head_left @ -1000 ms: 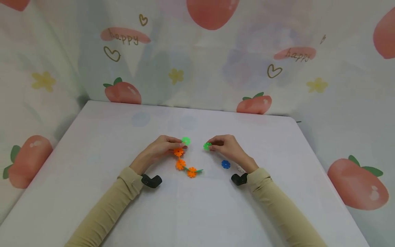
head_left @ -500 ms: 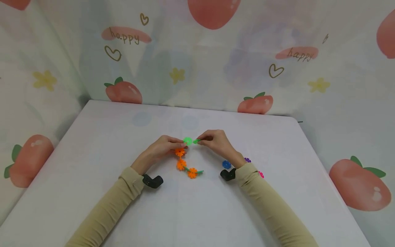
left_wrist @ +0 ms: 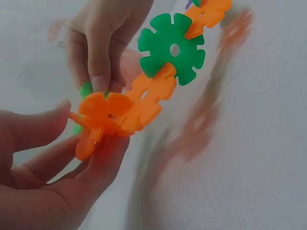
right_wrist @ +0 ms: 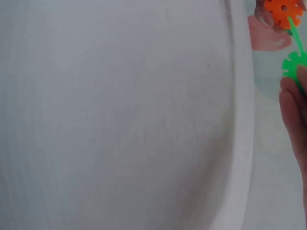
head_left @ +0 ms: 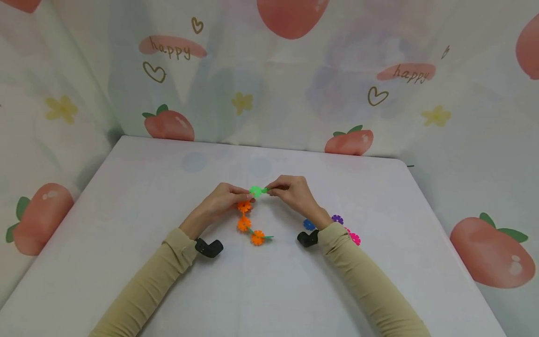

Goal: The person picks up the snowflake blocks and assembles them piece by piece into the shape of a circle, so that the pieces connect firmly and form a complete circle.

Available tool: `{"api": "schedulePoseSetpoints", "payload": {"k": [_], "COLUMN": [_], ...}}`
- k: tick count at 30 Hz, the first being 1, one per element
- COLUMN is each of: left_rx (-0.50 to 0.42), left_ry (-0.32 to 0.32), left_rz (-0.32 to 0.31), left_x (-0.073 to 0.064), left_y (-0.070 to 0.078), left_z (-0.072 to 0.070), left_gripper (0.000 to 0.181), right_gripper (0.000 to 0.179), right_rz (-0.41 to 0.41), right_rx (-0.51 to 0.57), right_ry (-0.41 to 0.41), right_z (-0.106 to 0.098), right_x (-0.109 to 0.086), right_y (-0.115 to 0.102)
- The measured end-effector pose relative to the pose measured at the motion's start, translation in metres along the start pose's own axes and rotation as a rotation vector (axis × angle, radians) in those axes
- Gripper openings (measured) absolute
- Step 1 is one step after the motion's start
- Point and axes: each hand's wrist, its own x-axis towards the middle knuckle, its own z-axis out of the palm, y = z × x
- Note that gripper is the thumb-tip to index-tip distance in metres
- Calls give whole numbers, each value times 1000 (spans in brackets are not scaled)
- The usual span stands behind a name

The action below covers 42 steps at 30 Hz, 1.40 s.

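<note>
My left hand (head_left: 219, 202) pinches the upper end of a chain of slotted plastic snowflake discs. In the left wrist view its thumb and fingers are at the orange discs (left_wrist: 108, 104), and a green disc (left_wrist: 158, 50) is slotted in farther along. The chain's lower orange discs (head_left: 243, 223) hang in a curve in the head view. A bright green disc (head_left: 255, 192) sits at the left fingertips. My right hand (head_left: 294, 193) pinches another green disc (right_wrist: 291, 71), edge-on against the first one; in the right wrist view the two green discs meet at right angles.
On the white table (head_left: 252, 290), beside and partly behind the right forearm, lie a blue disc (head_left: 309, 224), a purple disc (head_left: 337, 219) and pink discs (head_left: 354, 238). A black wrist camera (head_left: 208, 248) is on the left wrist, another (head_left: 308, 239) on the right. A patterned cloth hangs behind the table.
My right hand has moved left with its green disc, turned it edge-on and brought it against the left hand's green disc. The left hand has barely moved; the chain's lower end has swung slightly left.
</note>
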Motion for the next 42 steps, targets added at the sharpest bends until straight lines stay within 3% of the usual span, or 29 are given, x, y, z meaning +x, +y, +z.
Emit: {"api": "schedulePoseSetpoints", "payload": {"k": [5,13,16,22,27,32,37,42], "left_rx": [-4,10,17,17,66,107,76,43], "left_ry": [0,14,16,45,55,17,-56,-72], "left_rz": [-14,-33,-37,-13,-22,-35,-45,-97], "left_x": [1,2,2,1,2,2,1,0], "left_y": [1,0,-1,3,2,0,-1,-1], "left_z": [1,2,3,5,5,4,0,-8], "left_gripper": [36,37,36,33,33,33,39,45], "right_gripper": [10,11,10,8,7,8,23,29], "right_rz": [119,176,121,-118,-178,-69,56,97], "right_rx": [96,148,102,-39,-64,-27,-25,-77], "right_ry": [-18,-31,-31,63,46,-20,-93,-132], "right_z": [1,2,2,3,6,7,2,-9], "right_x": [-3,-3,-3,2,4,5,1,-7], "right_y": [3,6,4,-3,-3,-1,0,3]}}
